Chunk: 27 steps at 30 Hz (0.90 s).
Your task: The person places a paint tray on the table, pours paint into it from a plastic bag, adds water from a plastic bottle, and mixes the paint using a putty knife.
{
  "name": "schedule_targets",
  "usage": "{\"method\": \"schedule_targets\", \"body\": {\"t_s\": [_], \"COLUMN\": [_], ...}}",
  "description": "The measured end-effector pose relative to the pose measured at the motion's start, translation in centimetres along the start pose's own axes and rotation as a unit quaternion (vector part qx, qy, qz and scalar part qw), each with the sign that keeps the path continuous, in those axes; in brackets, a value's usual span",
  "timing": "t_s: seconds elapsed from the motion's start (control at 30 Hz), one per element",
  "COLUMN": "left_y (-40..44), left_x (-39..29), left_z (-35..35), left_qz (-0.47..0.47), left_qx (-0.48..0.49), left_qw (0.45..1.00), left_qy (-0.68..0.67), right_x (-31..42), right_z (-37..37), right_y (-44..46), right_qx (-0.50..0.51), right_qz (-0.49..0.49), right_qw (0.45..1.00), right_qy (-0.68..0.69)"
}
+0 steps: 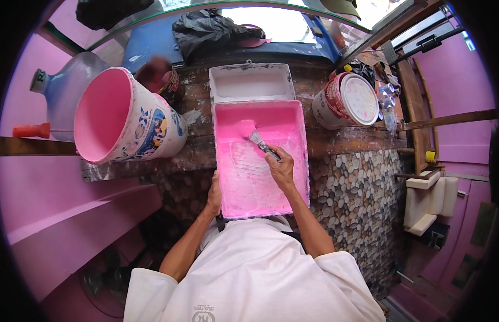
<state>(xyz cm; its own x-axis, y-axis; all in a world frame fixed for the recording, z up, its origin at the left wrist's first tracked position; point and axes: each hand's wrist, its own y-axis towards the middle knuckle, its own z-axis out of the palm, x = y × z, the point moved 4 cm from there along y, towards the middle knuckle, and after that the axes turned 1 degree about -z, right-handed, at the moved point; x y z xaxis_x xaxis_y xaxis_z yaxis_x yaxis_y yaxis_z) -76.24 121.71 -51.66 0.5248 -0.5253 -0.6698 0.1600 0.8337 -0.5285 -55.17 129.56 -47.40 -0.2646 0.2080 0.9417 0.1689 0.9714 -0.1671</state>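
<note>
My right hand (pixel 282 167) is closed round the handle of a paintbrush (pixel 256 138). Its bristles, coated in pink, rest in the deep far end of a paint tray (pixel 300 177). Wet pink paint (pixel 233 129) covers that end, and paler streaks mark the shallow near part. At the tray's left side, my left hand (pixel 214 194) grips the edge, with its fingers partly hidden beneath. A whitish lid (pixel 251 84) is hinged open at the tray's far side.
A large pink-lined bucket (pixel 158 131) lies tilted on the wooden table (pixel 198 145) at left, before a blue water jug (pixel 72 86). A dark can (pixel 162 80) stands behind it. At right are a lidded paint bucket (pixel 327 102) and bottles (pixel 389 107). Pebble-patterned flooring (pixel 356 198) lies below.
</note>
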Motion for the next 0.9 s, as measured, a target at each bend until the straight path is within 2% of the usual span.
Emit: {"method": "schedule_targets", "body": {"t_s": [0.07, 0.13, 0.17, 0.2, 0.23, 0.3, 0.4, 0.5, 0.53, 0.57, 0.63, 0.7, 0.8, 0.9], "left_y": [-0.1, -0.2, -0.3, -0.4, -0.3, -0.1, -0.7, -0.6, -0.5, -0.2, -0.2, -0.4, 0.0, -0.6], "left_x": [-0.3, -0.5, -0.5, -0.2, -0.1, -0.3, -1.5, -1.2, -0.8, -0.3, -0.2, -0.3, -0.2, -1.0], "left_z": [0.2, 0.2, 0.4, 0.6, 0.5, 0.6, 1.9, 1.6, 1.3, 1.0, 1.1, 1.2, 1.1, 1.7], "left_qz": [-0.009, -0.016, -0.048, -0.081, -0.08, -0.06, -0.077, -0.083, -0.082, -0.085, -0.089, -0.087, -0.077, -0.082], "left_qx": [0.005, 0.009, 0.027, 0.046, 0.047, 0.031, 0.047, 0.06, 0.059, 0.056, 0.054, 0.048, 0.035, 0.02], "left_qw": [1.0, 1.0, 0.995, 0.984, 0.984, 0.991, 0.992, 0.992, 0.992, 0.99, 0.987, 0.99, 0.991, 0.994], "left_qy": [-0.012, -0.026, -0.088, -0.151, -0.152, -0.111, -0.087, -0.077, -0.079, -0.099, -0.121, -0.104, -0.101, -0.075], "right_x": [0.6, 1.4, 1.3, 0.8, 0.2, -0.3, 0.1, 1.2, 1.7, 1.4, 0.4, 0.2, 0.4, 2.1], "right_z": [-0.2, -1.6, -1.9, -2.4, -2.7, -1.5, 0.6, -0.5, -1.3, -1.7, -2.4, -1.2, 1.1, 0.0], "right_y": [0.0, 0.1, 0.1, 0.0, 0.0, 0.1, 0.4, 0.3, 0.3, 0.2, 0.1, 0.0, 0.4, 0.2], "right_qx": [0.005, -0.041, -0.039, -0.058, -0.078, -0.087, 0.005, -0.015, -0.041, -0.039, -0.083, -0.097, 0.016, -0.001], "right_qz": [0.004, -0.052, -0.054, -0.04, -0.027, -0.059, -0.009, 0.002, -0.054, -0.055, -0.052, -0.09, 0.011, -0.001], "right_qw": [0.999, 0.998, 0.998, 0.995, 0.989, 0.988, 1.0, 1.0, 0.996, 0.996, 0.983, 0.982, 1.0, 1.0], "right_qy": [0.032, -0.008, -0.008, -0.065, -0.122, -0.11, -0.015, -0.022, -0.056, -0.057, -0.154, -0.137, -0.013, 0.001]}}
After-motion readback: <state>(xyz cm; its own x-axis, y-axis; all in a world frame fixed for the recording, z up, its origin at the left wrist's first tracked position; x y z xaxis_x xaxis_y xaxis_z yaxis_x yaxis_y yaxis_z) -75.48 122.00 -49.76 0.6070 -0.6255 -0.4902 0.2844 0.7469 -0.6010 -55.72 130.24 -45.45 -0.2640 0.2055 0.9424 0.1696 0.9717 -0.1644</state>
